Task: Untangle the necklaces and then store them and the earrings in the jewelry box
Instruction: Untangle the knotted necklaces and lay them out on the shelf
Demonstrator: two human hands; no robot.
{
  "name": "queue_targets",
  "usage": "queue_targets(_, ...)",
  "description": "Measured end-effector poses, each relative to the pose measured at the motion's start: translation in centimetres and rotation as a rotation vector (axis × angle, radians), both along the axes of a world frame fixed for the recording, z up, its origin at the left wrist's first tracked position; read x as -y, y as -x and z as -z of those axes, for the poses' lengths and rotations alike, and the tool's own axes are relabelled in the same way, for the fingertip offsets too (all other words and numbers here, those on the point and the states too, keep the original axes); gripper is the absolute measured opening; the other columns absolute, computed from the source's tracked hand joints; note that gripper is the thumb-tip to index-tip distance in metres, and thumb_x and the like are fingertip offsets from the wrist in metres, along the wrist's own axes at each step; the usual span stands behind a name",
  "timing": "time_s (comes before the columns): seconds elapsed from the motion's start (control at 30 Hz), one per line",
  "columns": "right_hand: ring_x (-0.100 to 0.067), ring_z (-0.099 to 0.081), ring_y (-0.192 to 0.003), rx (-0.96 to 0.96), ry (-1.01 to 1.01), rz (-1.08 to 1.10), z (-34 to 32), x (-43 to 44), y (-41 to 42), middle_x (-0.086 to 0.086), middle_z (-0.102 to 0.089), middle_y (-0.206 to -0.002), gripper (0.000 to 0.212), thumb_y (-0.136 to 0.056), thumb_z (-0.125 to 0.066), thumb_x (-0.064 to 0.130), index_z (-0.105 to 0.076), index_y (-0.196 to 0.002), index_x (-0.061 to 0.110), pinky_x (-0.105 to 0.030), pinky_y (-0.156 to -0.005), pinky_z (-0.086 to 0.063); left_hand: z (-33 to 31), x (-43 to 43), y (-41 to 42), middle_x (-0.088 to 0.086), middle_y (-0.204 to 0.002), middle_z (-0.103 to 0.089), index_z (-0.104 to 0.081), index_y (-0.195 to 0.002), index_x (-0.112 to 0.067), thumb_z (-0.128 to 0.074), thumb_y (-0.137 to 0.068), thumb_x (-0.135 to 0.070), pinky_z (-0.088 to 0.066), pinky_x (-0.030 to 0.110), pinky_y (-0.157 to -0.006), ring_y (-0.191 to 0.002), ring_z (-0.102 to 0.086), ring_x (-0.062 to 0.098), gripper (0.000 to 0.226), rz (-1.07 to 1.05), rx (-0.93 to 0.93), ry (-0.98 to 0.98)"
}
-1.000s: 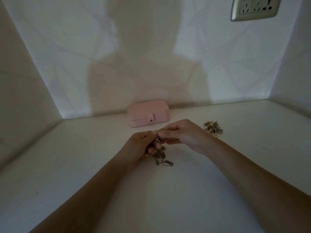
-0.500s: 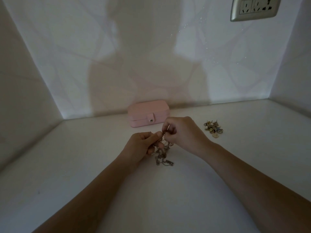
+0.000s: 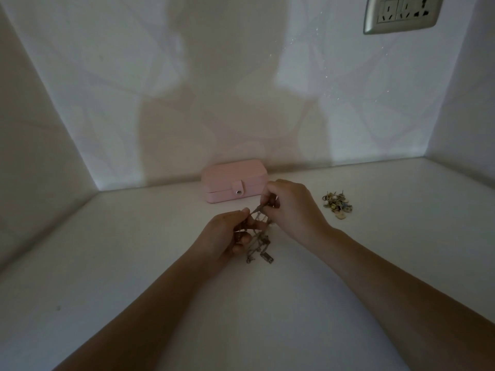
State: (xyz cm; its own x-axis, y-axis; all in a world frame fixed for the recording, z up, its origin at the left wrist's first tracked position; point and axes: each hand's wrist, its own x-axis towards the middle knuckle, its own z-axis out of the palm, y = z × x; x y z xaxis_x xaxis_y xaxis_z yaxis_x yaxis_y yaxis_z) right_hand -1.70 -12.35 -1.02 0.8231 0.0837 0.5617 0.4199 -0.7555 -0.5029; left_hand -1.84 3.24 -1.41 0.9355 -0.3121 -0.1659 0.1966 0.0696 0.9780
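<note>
Left hand [image 3: 223, 235] and right hand [image 3: 290, 207], fingers curled, pinch the tangled grey metal chain necklaces [image 3: 258, 238], strands hanging below the fingertips.

This looks like a room in a home, perhaps a dressing nook. A plain white worktop [image 3: 134, 263] is closed in by walls on three sides. The back wall [image 3: 241, 76] carries pale patterned wallpaper with fine glitter specks, and a metal-framed socket plate [image 3: 401, 13] sits high on its right. Personal things are here: a small pink jewelry box [image 3: 234, 180] at the worktop's far edge against the wall, a little heap of earrings [image 3: 338, 204] to its right, and tangled necklaces [image 3: 266, 256] near the middle. The light is dim
</note>
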Motion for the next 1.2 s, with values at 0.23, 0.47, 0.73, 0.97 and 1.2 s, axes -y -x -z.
queue_targets(0.23, -0.016, -0.064, -0.078, -0.414, -0.407, -0.148, -0.6, 0.2, 0.0, -0.004, -0.069, -0.081, 0.005, -0.087, -0.067, 0.011, -0.071, -0.084, 0.010, -0.023, -0.077, -0.050, 0.7, -0.6, -0.9, 0.006, -0.080, -0.070, -0.063, -0.081, -0.006, -0.046, -0.100, -0.017, -0.038, 0.021, -0.041, -0.042, -0.048, 0.009, 0.028, -0.312, 0.134, -0.178)
queue_targets(0.47, -0.008, -0.059, -0.064, -0.636, -0.763, -0.364, -1.2, 1.0, 0.2, 0.002, -0.065, -0.066, 0.008, -0.085, -0.067, 0.004, -0.069, -0.079, 0.008, -0.018, -0.069, -0.054, 0.7, -2.3, -2.1, 0.006, -0.093, -0.060, -0.059, -0.095, -0.008, -0.063, -0.090, -0.026, -0.052, 0.037, -0.086, -0.075, -0.058, 0.018, 0.019, -0.517, 0.263, -0.527)
queue_targets(0.73, -0.010, -0.065, -0.083, -0.479, -0.561, -0.364, -0.6, 0.6, 0.1, -0.004, -0.071, -0.089, 0.031, -0.085, -0.059, -0.014, -0.071, -0.100, 0.011, -0.021, -0.083, -0.054, 0.8, -0.3, -0.7, -0.007, -0.094, -0.069, -0.067, -0.098, -0.020, -0.057, -0.094, -0.012, -0.046, 0.023, -0.087, -0.093, -0.062, 0.010, 0.014, -0.107, 0.453, -0.239)
queue_targets(0.97, -0.003, -0.065, -0.069, -0.222, -0.285, -0.219, -0.7, 0.3, 0.4, 0.002, -0.069, -0.076, 0.021, -0.075, -0.075, -0.003, -0.071, -0.085, 0.016, -0.010, -0.067, -0.049, 0.8, -0.7, -0.8, -0.003, -0.067, -0.070, -0.071, -0.081, -0.010, -0.067, -0.084, -0.004, -0.053, 0.015, -0.066, -0.064, -0.063, 0.005, 0.008, -0.136, 0.358, -0.087)
queue_targets(1.2, 0.001, -0.057, -0.063, -0.107, -0.087, -0.084, -0.5, 0.5, 0.3, 0.005, -0.065, -0.073, 0.017, -0.076, -0.072, -0.001, -0.075, -0.090, 0.009, -0.007, -0.063, -0.046, 0.9, -0.1, -0.6, -0.007, -0.067, -0.054, -0.059, -0.074, -0.014, -0.056, -0.094, -0.015, -0.044, 0.025, -0.075, -0.073, -0.049, 0.013, 0.020, -0.085, 0.354, -0.093)
